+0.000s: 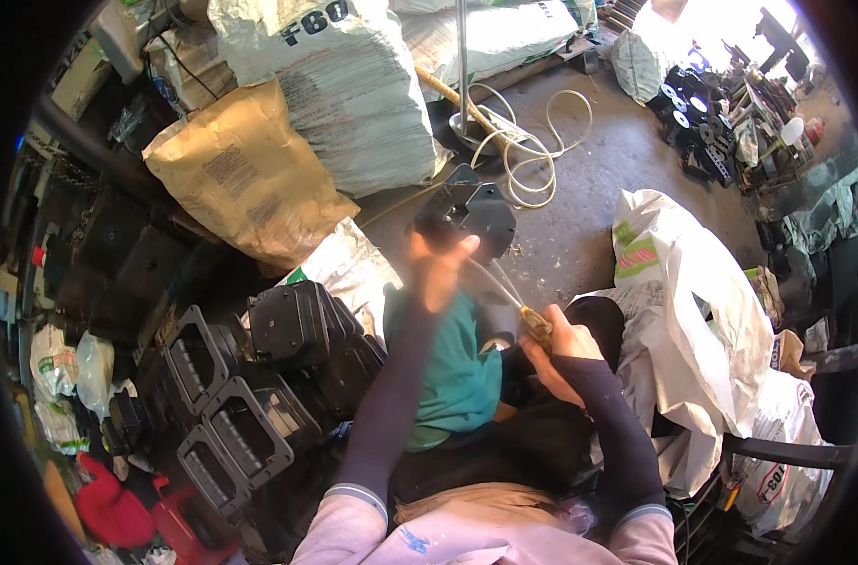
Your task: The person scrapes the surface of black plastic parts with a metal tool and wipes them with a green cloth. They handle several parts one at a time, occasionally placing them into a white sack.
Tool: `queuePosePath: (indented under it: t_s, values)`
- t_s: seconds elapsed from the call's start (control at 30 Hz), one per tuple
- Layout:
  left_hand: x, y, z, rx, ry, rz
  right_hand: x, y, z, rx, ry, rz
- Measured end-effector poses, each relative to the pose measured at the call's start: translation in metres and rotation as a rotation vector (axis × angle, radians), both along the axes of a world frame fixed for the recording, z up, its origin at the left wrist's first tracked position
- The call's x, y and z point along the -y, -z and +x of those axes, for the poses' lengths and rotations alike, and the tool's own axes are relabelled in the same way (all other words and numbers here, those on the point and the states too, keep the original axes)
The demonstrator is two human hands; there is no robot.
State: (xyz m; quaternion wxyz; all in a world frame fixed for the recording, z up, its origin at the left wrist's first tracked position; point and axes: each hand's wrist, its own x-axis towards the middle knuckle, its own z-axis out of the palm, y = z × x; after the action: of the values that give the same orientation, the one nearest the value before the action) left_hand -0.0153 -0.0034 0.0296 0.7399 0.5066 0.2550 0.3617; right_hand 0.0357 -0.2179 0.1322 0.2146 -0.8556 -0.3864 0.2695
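My left hand [435,268] is closed round the lower edge of a black plastic housing [481,212], held up ahead of my lap. This hand is somewhat blurred. My right hand [562,350] grips the yellowish handle of a screwdriver-like tool [536,326]. Its thin, pale shaft slants up and left toward the underside of the housing, and blur hides whether its tip touches. Below the housing, a teal cloth [448,377] lies over my leg.
Stacked black plastic housings [259,424] stand at my left. A brown paper sack [250,174] and white sacks [330,104] lie ahead. Coiled pale cable [532,155] rests on the floor. Crumpled white bags [692,311] are at my right, with black parts [697,122] piled beyond.
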Motion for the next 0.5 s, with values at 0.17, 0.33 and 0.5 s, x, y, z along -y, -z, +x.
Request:
queuePosePath:
  t_s: [0.17,0.33,0.5]
  values:
    - [0.004,0.000,-0.002,0.090,-0.028,0.025,-0.008,-0.014,-0.006,0.047,0.038,0.031]
    - [0.004,0.002,-0.006,0.105,0.039,-0.004,-0.009,-0.022,-0.003,0.104,0.138,0.159]
    - [0.004,0.015,-0.006,0.045,0.112,0.186,-0.003,-0.022,0.000,0.064,-0.049,0.044]
